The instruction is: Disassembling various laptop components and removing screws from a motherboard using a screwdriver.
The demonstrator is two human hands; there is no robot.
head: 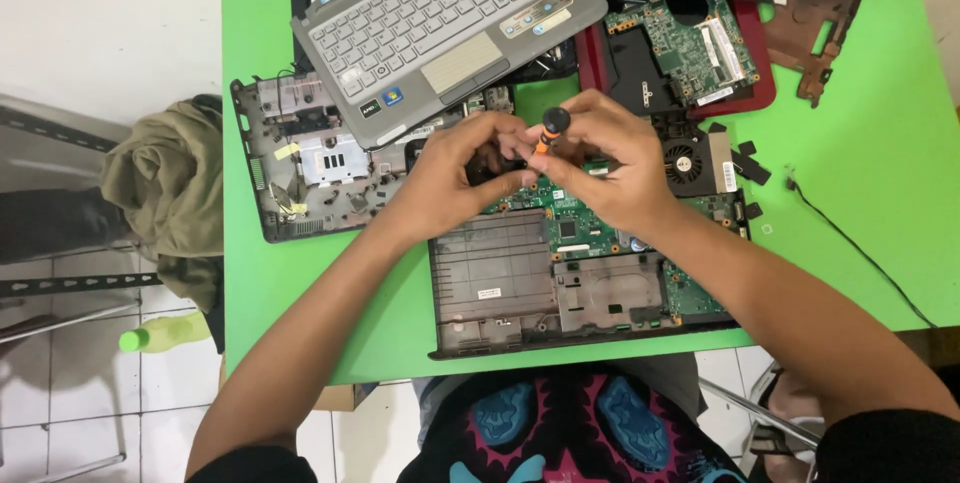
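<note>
Green tabletop is filling the head view, and it is carrying several opened laptops. Both hands are meeting over the nearest one, a dark laptop base lying open at the table's near edge with its green board showing. The right hand is pinching a screwdriver with an orange shaft and a black cap, thumb and fingers pressed together around it, and the tool is standing nearly upright over the top edge of the board. The left hand is curling in from the other side, its fingertips closing on something small and dark just beside the tool; what that piece is cannot be told.

A small white rectangular label is sitting on the ribbed left part of the base. A round black fan is lying just right of the right hand, with a narrow white label standing upright along its right side. A silver keyboard deck is resting tilted across the back of the table, showing small square stickers near its lower left corner and a long pale sticker at its right end. A grey chassis is lying at the left, partly under the deck, with yellow tape bits on it. A red shell is holding another green board at the back right. A thin black cable is trailing off to the right. A green bottle is lying on the tiled floor at the left.
</note>
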